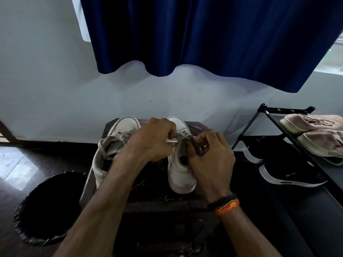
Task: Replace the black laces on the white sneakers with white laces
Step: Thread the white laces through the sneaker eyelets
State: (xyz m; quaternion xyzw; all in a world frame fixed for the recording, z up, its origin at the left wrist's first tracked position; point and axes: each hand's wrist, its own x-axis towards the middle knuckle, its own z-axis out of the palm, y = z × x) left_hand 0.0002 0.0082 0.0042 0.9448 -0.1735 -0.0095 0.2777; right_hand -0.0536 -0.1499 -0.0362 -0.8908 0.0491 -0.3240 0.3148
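Two white sneakers stand side by side on a dark bench (141,199), toes pointing away toward the wall, long axes running front to back. The left sneaker (118,145) carries loose pale laces. Both hands work over the right sneaker (181,169). The left hand (154,140) pinches a white lace (172,140) near its tip, which lies crosswise. The right hand (211,158) has its grip curled on a lace at the eyelets. A shoe rack (278,130) stands to the right.
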